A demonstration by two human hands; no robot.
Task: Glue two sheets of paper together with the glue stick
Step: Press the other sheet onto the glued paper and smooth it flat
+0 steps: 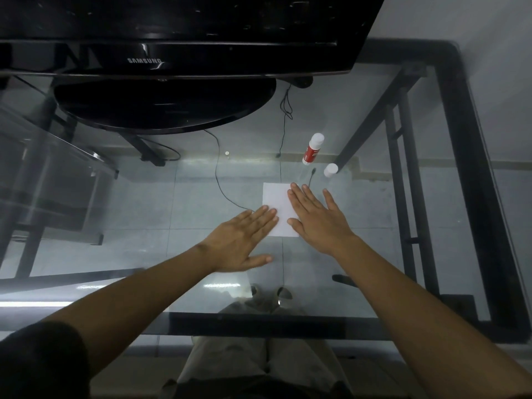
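Observation:
A white sheet of paper (277,201) lies flat on the glass table (172,197); whether a second sheet lies under it cannot be told. My left hand (244,240) rests flat, fingers spread, with its fingertips on the paper's left edge. My right hand (319,217) lies flat over the paper's right side, palm down. A red and white glue stick (313,148) stands upright beyond the paper, uncapped or capped I cannot tell. A small white cap (330,170) sits to its right. Both hands hold nothing.
A black monitor (172,53) on a round stand (164,108) fills the far side of the table. The black table frame (472,168) runs along the right and front. Thin cables (218,168) show through the glass.

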